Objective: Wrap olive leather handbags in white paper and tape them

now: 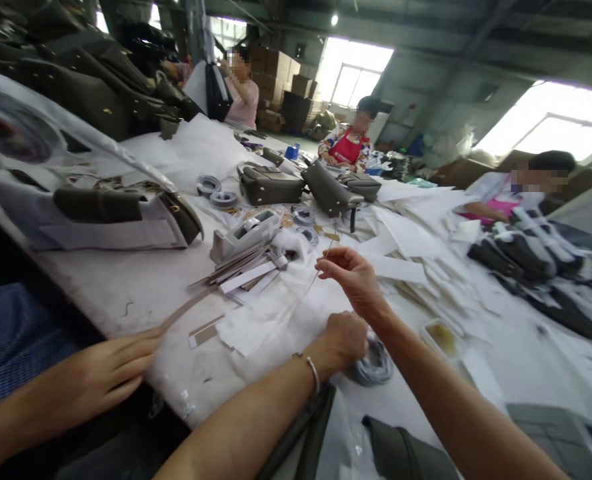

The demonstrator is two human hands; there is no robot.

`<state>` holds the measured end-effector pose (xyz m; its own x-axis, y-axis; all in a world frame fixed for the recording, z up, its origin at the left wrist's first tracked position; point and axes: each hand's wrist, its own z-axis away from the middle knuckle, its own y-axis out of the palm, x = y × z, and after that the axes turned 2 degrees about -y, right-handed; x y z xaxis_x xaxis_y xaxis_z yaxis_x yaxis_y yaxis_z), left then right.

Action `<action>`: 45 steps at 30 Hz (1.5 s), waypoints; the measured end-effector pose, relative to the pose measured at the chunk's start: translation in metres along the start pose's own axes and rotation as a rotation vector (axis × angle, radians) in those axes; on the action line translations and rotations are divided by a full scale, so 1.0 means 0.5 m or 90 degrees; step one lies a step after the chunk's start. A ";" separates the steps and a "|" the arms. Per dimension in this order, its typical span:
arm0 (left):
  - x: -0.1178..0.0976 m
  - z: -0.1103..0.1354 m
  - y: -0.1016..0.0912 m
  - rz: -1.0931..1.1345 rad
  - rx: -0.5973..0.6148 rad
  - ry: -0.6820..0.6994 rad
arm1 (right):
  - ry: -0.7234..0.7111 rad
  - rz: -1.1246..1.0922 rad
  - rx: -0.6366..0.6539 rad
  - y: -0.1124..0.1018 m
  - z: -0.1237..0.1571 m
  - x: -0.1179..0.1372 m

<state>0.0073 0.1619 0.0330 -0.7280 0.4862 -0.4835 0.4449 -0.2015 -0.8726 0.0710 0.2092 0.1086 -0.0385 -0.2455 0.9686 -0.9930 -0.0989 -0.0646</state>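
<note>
Raised over the middle of the table, my right hand (349,272) pinches a thin, light strand (313,283) between thumb and fingertips; its exact kind is unclear. Lower down, my left hand (346,339), with a bracelet at the wrist, is closed. Whatever its fingers hold is hidden. A grey coil (376,365) that looks like rolled tape lies right beside that hand. Crumpled white sheet material (261,325) spreads in front of both hands. A dark bag part (406,448) and dark straps (306,433) lie near my forearms.
A co-worker's hand (109,367) rests at the table edge on the left. Beyond my hands are a tape dispenser (249,235), cardboard strips (239,263), tape rolls (223,199) and dark bags (271,183). A small tub (442,335) sits to the right. Several people work around the table.
</note>
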 end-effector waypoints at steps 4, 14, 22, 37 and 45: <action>-0.052 -0.050 0.048 0.020 -0.009 0.017 | 0.043 0.015 -0.110 -0.131 0.093 -0.007; -0.034 -0.047 0.042 -0.004 0.004 0.031 | 0.100 0.096 -0.282 -0.267 0.277 -0.028; -0.038 -0.051 -0.025 0.362 -0.037 0.144 | 0.131 0.036 -0.165 -0.265 0.262 -0.019; -0.048 -0.048 -0.021 0.780 0.076 -0.017 | 0.175 -0.049 -0.133 -0.238 0.215 -0.025; -0.040 -0.054 -0.007 0.819 0.098 -0.058 | 0.187 -0.063 -0.151 -0.232 0.208 -0.028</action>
<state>0.0346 0.1758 0.0476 0.1389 -0.1867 -0.9726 0.7868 -0.5755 0.2228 0.1982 0.1237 0.0776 0.0619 0.0440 0.9971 -0.9904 0.1261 0.0559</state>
